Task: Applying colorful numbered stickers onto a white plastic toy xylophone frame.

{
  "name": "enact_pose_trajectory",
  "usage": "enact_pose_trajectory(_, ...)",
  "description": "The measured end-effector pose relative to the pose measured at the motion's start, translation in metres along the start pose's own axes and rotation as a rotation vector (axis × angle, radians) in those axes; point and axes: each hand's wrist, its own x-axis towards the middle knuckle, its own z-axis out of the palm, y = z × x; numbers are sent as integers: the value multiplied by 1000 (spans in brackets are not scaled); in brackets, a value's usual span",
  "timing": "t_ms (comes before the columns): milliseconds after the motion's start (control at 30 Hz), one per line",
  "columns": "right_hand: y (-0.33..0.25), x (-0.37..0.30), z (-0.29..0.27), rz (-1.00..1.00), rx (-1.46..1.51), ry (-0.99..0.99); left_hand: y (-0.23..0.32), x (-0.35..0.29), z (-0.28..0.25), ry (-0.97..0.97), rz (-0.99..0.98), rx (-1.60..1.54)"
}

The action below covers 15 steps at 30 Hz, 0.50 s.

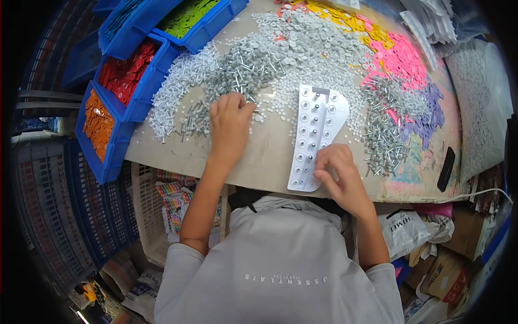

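A white plastic jig (309,137) lies near the table's front edge. White round pieces sit along both its sides, and several metal pins stand in a row down its middle. My right hand (342,175) is at the jig's lower right edge, fingers curled and thumb bent towards them; what they hold, if anything, is hidden. My left hand (229,127) reaches into the near edge of a pile of metal pins (237,73), its fingers bunched downward. Its fingertips are partly hidden, so I cannot make out what is in them.
Blue bins (141,102) at the left hold red, orange, green and blue pieces. Heaps of white discs (318,43), pink pieces (402,59), purple pieces (430,116) and more metal pins (384,143) spread beyond the jig. A black phone-like object (446,169) lies far right.
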Motion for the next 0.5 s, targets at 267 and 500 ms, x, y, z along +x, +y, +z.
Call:
enact_pose_trajectory(267,-4,-6,6,79,-27,-82,27,-9,-13,23,-91,-519)
enact_pose_trajectory(500,-10,-7,5,-18,-142,-69,48,-26,-17,-106,-74,-763)
